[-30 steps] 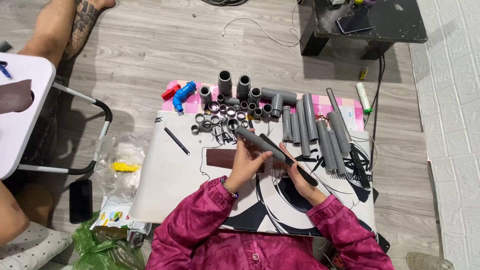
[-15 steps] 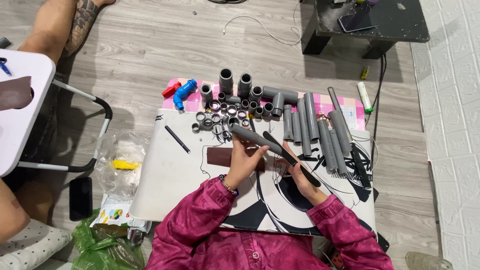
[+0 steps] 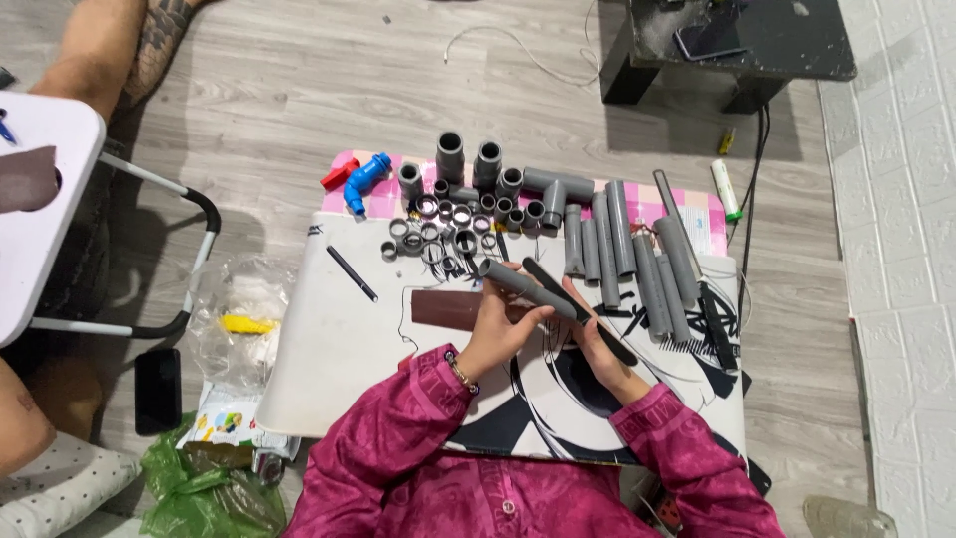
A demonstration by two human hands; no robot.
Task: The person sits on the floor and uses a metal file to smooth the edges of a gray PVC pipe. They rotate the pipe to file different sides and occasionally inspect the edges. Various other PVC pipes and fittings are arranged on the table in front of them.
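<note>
A: Entry, head view. Left hand is closed around a short grey pipe, fingers wrapped on its lower side, pipe lying slantwise just above the palm. Right hand is closed on the handle end of a long dark tool, which looks like a file or blade; I cannot tell which.

B: Change against the two earlier frames?

A: Small. The pipe sat slightly higher and further from the body a second ago; it is now drawn in a little, and the tool lies closer along it, the two crossing just beyond the left fingertips. Grip on both unchanged.

B: Reading?

A: My judgement: work on the pipe end is underway, not finished; tool and pipe are touching or very nearly so.

B: Surroundings?

A: Beyond both hands, a cluster of grey fittings; beyond the right hand, a row of grey pipes. A brown strip lies just left of the left hand on the white board.
</note>
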